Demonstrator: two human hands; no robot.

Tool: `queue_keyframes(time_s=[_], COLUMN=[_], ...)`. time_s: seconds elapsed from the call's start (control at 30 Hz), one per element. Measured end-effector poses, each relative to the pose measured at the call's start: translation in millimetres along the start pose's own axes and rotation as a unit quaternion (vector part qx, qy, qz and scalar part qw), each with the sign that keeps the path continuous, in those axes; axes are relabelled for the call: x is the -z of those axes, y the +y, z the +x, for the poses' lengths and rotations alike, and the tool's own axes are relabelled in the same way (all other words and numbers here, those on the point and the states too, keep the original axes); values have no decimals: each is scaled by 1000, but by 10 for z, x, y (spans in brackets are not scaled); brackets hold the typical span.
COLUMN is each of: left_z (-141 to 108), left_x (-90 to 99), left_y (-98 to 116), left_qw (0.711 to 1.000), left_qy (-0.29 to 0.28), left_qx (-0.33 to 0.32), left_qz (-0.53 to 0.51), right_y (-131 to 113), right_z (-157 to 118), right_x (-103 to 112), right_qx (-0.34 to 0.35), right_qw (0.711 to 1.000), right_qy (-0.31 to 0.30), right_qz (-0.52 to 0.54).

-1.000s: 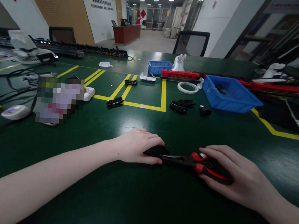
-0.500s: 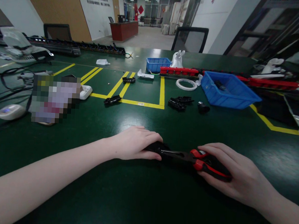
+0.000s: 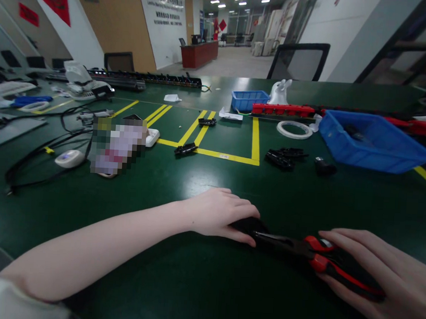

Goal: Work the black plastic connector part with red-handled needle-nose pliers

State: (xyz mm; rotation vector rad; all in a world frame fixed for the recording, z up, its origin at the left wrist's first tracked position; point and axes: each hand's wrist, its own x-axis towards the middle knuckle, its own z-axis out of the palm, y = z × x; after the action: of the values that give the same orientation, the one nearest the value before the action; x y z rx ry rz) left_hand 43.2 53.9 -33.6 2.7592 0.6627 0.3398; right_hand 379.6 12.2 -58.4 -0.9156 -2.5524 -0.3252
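Note:
My left hand (image 3: 224, 213) is closed on a black plastic part (image 3: 248, 224), thumb on the near side and fingers over the far side. In my right hand (image 3: 379, 271) are long-nose pliers (image 3: 319, 255) with red and black handles. The jaws point left and meet the right end of the black part; whether they grip it is too dark to tell. Beyond my hands lie similar black parts (image 3: 280, 159) and a short black cylindrical piece (image 3: 324, 166).
Behind are a large blue bin (image 3: 375, 150), a small blue bin (image 3: 250, 101), a white tape roll (image 3: 294, 130) and a red strip (image 3: 283, 110). At left lie a blurred phone (image 3: 120, 146), a white mouse-like device (image 3: 69, 158) and black cables (image 3: 28, 162). Yellow tape (image 3: 256, 140) marks the green table.
The view has swung left, so everything appears farther right. My left hand still holds the black part, and the pliers stay at its right end in my right hand.

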Motion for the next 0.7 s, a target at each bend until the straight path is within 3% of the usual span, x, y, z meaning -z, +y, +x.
queue_keyframes(time_s=[0.7], left_z=[2], left_x=[-12], left_y=[-20], left_qw=[1000], left_qy=[3], left_qx=[11], left_qz=[-15], right_y=[-44], right_z=[33], right_x=[18], right_qx=[-53], right_qw=[997], right_qy=[-27], right_qz=[51])
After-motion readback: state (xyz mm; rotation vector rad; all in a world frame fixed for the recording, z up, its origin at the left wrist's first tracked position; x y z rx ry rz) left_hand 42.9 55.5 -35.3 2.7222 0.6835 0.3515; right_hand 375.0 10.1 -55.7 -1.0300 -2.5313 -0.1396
